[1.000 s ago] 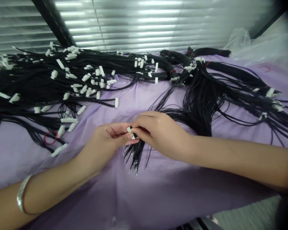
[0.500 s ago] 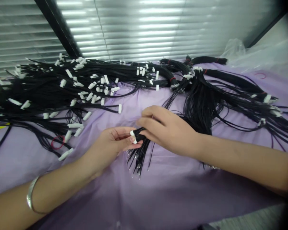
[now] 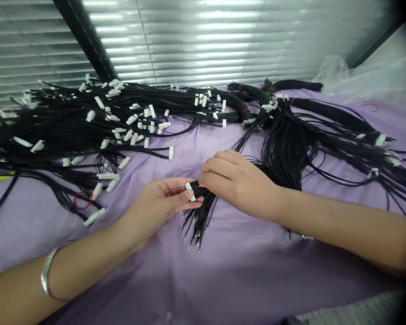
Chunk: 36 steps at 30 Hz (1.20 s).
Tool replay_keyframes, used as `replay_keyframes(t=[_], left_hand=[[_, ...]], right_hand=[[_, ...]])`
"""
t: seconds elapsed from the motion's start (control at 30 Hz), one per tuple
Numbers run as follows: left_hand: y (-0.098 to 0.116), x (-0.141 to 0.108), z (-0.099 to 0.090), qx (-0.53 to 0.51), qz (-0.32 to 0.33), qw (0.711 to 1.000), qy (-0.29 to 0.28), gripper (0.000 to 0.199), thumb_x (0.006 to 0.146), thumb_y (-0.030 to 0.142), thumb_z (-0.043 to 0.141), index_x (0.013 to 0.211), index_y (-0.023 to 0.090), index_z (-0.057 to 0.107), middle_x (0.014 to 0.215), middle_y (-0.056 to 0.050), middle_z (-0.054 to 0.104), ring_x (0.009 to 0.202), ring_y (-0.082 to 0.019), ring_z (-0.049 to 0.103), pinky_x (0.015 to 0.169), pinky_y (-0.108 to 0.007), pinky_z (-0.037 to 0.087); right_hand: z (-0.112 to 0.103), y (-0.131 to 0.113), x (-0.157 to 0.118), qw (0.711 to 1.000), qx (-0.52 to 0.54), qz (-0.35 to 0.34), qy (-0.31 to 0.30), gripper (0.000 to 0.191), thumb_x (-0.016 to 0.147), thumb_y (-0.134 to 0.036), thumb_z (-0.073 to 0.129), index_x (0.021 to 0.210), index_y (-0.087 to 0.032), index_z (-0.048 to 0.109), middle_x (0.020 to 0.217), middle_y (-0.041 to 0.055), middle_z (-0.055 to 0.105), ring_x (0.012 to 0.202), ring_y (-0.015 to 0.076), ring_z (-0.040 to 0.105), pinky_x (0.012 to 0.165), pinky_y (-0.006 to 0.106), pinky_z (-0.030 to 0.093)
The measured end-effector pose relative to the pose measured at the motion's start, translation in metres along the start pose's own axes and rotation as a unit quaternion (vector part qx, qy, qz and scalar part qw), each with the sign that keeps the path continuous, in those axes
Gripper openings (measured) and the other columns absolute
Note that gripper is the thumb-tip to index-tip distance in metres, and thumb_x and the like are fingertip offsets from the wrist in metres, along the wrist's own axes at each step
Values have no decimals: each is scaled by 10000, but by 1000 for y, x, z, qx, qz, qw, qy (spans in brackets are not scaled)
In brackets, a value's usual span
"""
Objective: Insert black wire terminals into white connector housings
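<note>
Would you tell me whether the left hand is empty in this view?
No, the left hand pinches a small white connector between its thumb and fingers.

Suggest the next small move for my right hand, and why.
I'd probably ease the right hand slightly toward the white connector. The left hand pinches that connector between thumb and fingers, and the right fingers are at the black wires beside it. Go gently: the right fingertips' grip is hidden, and how far the wires sit in is too small to tell.
</note>
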State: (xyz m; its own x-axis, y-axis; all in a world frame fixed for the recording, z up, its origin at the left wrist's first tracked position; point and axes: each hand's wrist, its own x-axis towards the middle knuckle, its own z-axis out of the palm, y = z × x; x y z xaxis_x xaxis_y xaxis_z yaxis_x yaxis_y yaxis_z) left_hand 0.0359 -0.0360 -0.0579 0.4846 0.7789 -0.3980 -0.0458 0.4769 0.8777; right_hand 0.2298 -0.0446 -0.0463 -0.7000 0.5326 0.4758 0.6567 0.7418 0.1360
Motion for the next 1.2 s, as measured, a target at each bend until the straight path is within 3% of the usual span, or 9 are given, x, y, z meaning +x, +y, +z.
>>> replay_keyframes(t=[0.3, 0.47, 0.67, 0.9, 1.03, 1.2], left_hand=[[-2, 1, -1, -4, 8, 1000, -11, 138, 749, 157, 729, 879, 194, 755, 861, 9, 733, 797, -111, 686, 840, -232, 555], [1, 1, 0, -38, -8, 999, 14, 115, 678, 113, 762, 767, 184, 754, 658, 36, 684, 702, -127, 695, 795, -258, 580], [5, 2, 1, -37, -9, 999, -29, 129, 742, 109, 715, 836, 179, 768, 819, -15, 737, 781, -119, 684, 773, -206, 573], [1, 2, -2, -28, 13, 998, -61, 163, 781, 108, 687, 862, 220, 773, 838, 6, 732, 822, -117, 683, 802, -195, 571], [1, 2, -3, -30, 12, 997, -71, 170, 786, 104, 675, 876, 210, 774, 861, -8, 737, 840, -132, 684, 809, -205, 573], [1, 3, -4, -42, 12, 996, -81, 185, 797, 83, 654, 871, 205, 772, 841, -4, 738, 804, -122, 686, 804, -218, 580]], right_hand=[[3, -2, 2, 998, -4, 40, -41, 240, 941, -166, 400, 817, -128, 602, 854, 93, 589, 776, 204, 445, 693, 337, 341], [-12, -2, -1, 988, -26, 150, -15, 186, 918, -113, 390, 869, -112, 570, 868, 103, 584, 759, 199, 484, 665, 323, 367], [-8, -13, -1, 997, 55, 50, -18, 225, 927, -167, 405, 821, -119, 597, 768, 78, 580, 712, 203, 512, 652, 339, 402], [4, -14, 1, 993, 80, 89, -24, 230, 907, -148, 440, 797, -71, 627, 757, 101, 595, 709, 218, 546, 670, 360, 465], [2, -15, 1, 991, 94, 93, -2, 218, 897, -140, 456, 803, -57, 634, 760, 104, 607, 711, 219, 558, 671, 360, 478], [3, -12, 2, 990, 121, 73, -19, 225, 901, -139, 447, 782, -71, 625, 744, 90, 593, 701, 201, 545, 683, 355, 478]])
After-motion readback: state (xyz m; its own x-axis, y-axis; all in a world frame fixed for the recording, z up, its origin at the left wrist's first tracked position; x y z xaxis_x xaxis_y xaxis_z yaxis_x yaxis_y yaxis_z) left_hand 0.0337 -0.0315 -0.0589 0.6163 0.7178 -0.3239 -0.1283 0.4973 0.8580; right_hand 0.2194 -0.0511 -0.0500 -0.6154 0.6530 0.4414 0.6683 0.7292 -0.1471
